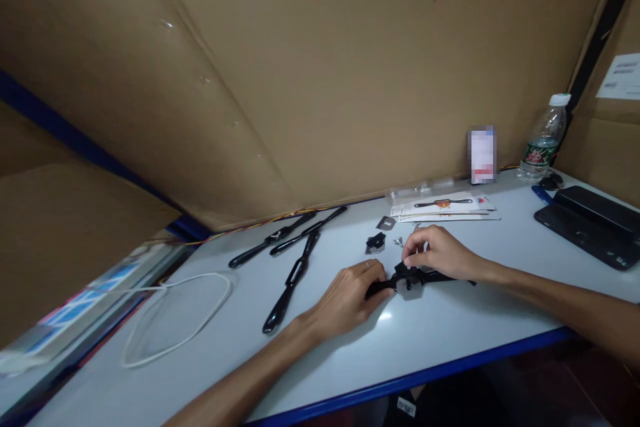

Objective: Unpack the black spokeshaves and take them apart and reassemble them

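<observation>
My left hand [357, 290] is closed around one handle of a black spokeshave [440, 276], which lies across the table. A grey metal blade [410, 289] shows at its middle. With thumb and fingers, my right hand [434, 252] pinches a small black plate [404, 271], apparently the blade's cap, over the spokeshave's middle. Whether that plate touches the blade is hard to see. Just beyond the hands lie a black cap on another blade [375, 243], a loose blade [385, 223] and small silver screws [399, 241].
Left of my hands lie three more black spokeshaves [295, 273] and a looped white cable [220, 293]. Printed cards [443, 205] are at the back, near an upright phone [483, 157]. A water bottle [543, 140] and a black device [590, 223] stand at right. Cardboard walls [350, 80] enclose the table.
</observation>
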### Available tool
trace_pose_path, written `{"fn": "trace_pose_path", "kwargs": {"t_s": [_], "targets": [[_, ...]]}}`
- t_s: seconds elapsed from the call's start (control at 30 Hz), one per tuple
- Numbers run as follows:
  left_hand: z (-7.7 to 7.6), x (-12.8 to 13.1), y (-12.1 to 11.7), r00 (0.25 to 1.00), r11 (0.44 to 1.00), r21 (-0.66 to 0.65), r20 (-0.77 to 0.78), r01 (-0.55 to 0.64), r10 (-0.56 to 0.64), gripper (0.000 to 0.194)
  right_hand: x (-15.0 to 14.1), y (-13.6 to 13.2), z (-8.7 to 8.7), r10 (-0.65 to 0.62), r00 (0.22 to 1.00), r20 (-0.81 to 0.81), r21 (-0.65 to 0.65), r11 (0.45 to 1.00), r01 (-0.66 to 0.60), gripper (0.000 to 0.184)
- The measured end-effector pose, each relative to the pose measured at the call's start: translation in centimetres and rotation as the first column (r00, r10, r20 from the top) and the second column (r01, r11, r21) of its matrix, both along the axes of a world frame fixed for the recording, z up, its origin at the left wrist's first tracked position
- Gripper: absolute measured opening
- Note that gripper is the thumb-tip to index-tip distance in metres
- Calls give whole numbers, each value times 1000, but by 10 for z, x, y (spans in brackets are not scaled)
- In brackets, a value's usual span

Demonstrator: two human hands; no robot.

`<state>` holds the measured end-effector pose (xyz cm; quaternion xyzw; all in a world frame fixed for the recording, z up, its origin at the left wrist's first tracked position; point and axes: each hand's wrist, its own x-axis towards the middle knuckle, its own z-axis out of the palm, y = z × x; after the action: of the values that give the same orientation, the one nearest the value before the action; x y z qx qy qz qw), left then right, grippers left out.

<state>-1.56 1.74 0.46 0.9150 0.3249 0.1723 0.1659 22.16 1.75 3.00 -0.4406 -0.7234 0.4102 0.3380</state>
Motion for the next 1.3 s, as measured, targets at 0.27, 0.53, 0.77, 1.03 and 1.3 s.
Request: {"fn": "trace_pose_path", "kwargs": {"t_s": [0.27,0.53,0.77,1.03,1.3], "targets": [[1,-1,0,999,999,-36,-21,-35,34,12,-2,-3,-2,77,997,32,-65,995,-75,10],[1,-1,0,999,999,-41,-23,-31,30,12,8,2,18,-178,970,165,251,959,133,12],[0,-2,1,1000,1000,-11,-28,-12,11,11,41,29,22,-359,709,607,375,916,142,18],[1,-1,0,999,1000,25,-45,4,-3,11,47,35,-4,-149,664,733,242,969,-50,15],[0,-3,1,999,1000,29,-42,11,-10,9,25,21,2,-154,766,624,288,957,-42,16]]}}
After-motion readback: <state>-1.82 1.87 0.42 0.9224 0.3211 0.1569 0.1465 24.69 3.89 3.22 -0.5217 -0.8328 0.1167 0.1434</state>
